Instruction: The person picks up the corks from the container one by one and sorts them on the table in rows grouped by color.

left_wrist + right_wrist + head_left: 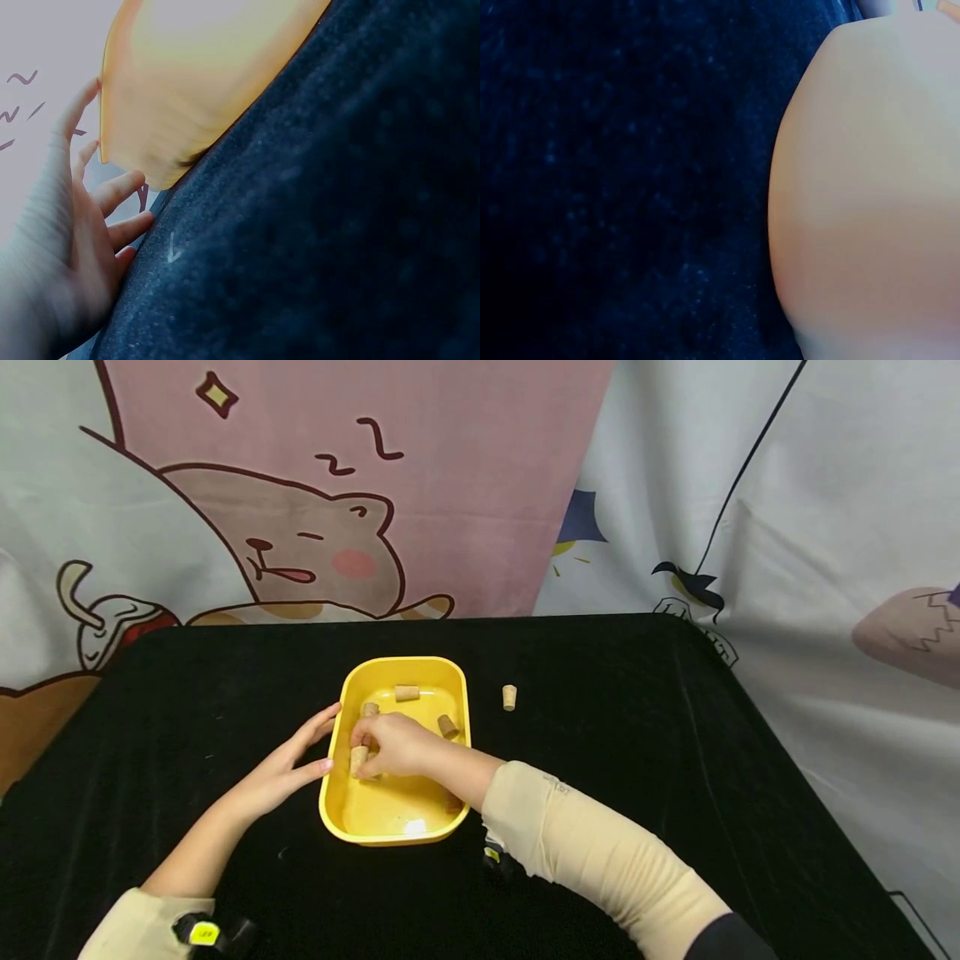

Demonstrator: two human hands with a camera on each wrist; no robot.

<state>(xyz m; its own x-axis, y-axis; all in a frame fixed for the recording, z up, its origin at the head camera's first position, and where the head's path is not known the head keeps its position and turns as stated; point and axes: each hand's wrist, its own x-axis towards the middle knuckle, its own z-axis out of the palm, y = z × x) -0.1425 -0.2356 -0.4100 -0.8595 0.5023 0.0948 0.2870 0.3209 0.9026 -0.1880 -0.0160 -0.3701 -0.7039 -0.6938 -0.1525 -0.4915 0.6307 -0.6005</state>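
The left grip (279, 772), released with fingers extended, touches the yellow tray's (375, 817) left side. Inside, the right grip (397, 745) pinches a cork (358, 762); other corks (407, 693) lie around it. Farther right, a lone cork (509, 697) sits on the black-covered desk (600, 727).

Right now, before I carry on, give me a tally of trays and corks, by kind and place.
Yellow tray: 1
Cork outside the tray: 1
Corks inside the tray: at least 4; the right hand hides part of the view
Total: at least 6
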